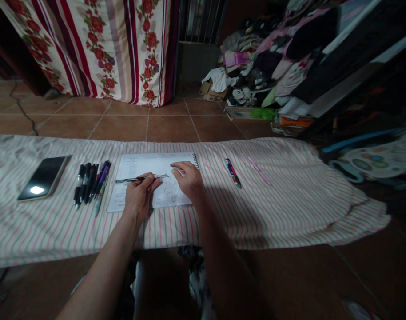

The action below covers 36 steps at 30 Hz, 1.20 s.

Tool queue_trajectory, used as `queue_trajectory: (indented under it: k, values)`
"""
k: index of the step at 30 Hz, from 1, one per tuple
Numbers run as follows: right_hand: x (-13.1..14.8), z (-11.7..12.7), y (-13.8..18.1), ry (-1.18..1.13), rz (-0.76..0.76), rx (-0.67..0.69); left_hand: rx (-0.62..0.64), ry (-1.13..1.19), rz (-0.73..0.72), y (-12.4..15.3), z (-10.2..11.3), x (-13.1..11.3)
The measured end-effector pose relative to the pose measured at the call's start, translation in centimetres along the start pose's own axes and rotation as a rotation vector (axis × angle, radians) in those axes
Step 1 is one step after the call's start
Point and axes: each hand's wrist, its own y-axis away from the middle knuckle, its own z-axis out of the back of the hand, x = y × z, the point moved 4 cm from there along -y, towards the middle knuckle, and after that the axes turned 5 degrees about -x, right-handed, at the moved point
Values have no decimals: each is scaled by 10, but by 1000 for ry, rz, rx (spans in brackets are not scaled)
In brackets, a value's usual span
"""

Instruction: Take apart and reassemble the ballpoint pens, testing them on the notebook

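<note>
A dark pen [125, 180] lies nearly level in my left hand [142, 191], its end sticking out to the left, with the thumb and fingers closed around it. Beneath both hands is an open spiral notebook [125, 162] with white pages. My right hand [189, 180] hovers over or rests on its right side, fingers apart and apparently holding nothing. Between the hands, a small grey thing or mark [163, 176] shows on the page; I cannot tell which. Faint pen strokes are visible lower on the paper.
Left of the notebook lies a row of several pens [86, 182], then a phone [45, 177] with a bright reflection. To the right are a dark blue and red pen [232, 172] and a pink pen [259, 170]. A striped cloth [289, 200] covers the table.
</note>
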Motion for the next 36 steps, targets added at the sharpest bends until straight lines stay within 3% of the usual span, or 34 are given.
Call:
queue_trajectory:
  k: [8, 17, 36]
  values:
    - [14, -7, 4, -34, 135, 108, 19, 10, -9, -1, 0, -2]
    - [10, -16, 4, -19, 156, 146, 18, 11, 10, 2, -2, -3]
    - [-8, 4, -4, 42, 33, 121, -26, 3, -22, -2, 5, -11]
